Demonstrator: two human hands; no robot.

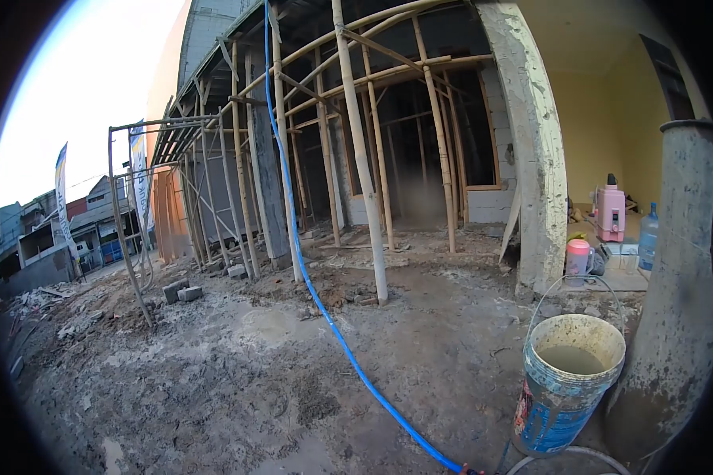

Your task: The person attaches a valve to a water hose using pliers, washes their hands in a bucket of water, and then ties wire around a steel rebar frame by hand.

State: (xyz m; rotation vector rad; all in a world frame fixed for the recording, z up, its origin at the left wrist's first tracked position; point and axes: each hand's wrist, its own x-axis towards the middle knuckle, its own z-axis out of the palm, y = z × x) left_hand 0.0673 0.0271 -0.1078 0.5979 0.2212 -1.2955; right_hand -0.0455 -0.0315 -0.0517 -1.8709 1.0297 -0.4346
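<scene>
Hose (325, 313) is running to a barely visible hand (465, 469), grip impossible to tell, and is probably needing slack clear of the poles (360, 158).

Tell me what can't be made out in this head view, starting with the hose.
All in the head view:
- Hose: both ends cut off, by the top and bottom edges.
- Hand: bottom edge hides all but a sliver; which hand, and its grip, unclear.
- Bucket: murky liquid hides its floor.
- Flag: lettering too small.
</scene>
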